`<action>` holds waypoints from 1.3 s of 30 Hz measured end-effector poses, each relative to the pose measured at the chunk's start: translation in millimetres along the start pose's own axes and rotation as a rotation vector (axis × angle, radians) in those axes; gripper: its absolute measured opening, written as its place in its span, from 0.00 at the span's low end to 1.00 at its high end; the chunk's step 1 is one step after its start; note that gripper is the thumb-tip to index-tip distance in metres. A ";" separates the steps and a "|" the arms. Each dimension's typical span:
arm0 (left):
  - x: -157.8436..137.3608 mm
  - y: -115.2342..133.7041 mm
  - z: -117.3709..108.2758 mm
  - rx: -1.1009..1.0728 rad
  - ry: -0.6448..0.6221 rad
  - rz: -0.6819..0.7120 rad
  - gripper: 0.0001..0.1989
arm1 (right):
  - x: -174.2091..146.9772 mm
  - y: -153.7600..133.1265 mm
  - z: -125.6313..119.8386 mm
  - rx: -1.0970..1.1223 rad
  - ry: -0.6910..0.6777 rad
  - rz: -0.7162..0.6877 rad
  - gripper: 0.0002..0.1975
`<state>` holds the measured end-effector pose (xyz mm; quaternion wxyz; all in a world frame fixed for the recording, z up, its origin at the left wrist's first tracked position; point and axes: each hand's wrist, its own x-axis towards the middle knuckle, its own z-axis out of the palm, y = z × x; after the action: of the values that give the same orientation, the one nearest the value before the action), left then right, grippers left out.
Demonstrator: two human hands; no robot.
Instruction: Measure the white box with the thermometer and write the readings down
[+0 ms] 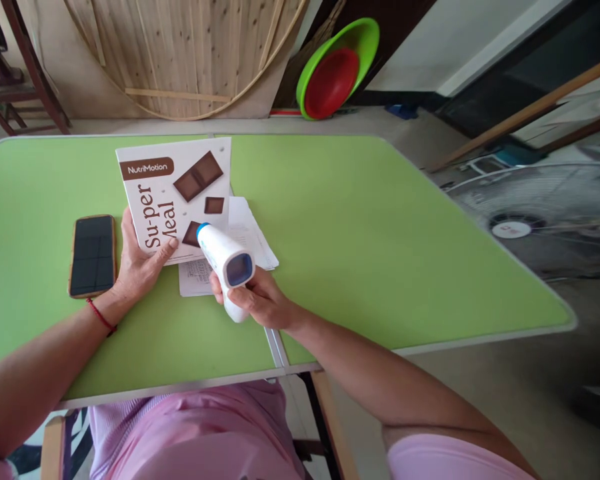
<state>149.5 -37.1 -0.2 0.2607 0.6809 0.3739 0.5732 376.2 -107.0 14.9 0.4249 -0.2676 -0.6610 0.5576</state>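
My left hand [139, 267] is closed around the lower left edge of a white box [200, 153] with brown chocolate pictures and the words "NutriMotion Su-per Meal". The box is held tilted up above the table. In my right hand [263, 300] is a white infrared thermometer [217, 250], gripped by its handle. Its blue-ringed tip points at the lower part of the box front, and its small screen faces me, looking dark. Printed paper sheets [253, 233] lie partly hidden under the box and the thermometer.
A phone [94, 257] in a brown-edged case lies left of my left hand on the green folding table [405, 247]. A standing fan [510, 227] is beyond the table's right edge. Green [365, 40] and red basins [330, 83] lean behind the table.
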 end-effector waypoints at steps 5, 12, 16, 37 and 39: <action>-0.2 0.1 1.7 -0.055 -0.014 0.009 0.32 | 3.5 1.6 6.0 0.111 0.032 0.100 0.19; 0.0 -1.2 1.6 -0.026 -0.013 0.027 0.34 | 5.2 2.4 11.4 0.102 0.058 0.151 0.19; 0.5 -1.5 1.0 -0.009 -0.017 0.040 0.34 | 4.8 0.7 11.4 0.091 0.046 0.165 0.19; 2.6 1.9 0.9 0.049 -0.025 0.078 0.38 | 3.6 1.0 9.5 0.149 0.035 0.197 0.19; 2.8 2.6 0.9 0.046 -0.022 0.079 0.38 | 4.2 -0.6 9.4 0.137 0.033 0.200 0.19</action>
<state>151.1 -36.3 3.3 0.2263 0.7071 0.3570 0.5669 366.0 -108.5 16.5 0.3954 -0.3117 -0.5840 0.6367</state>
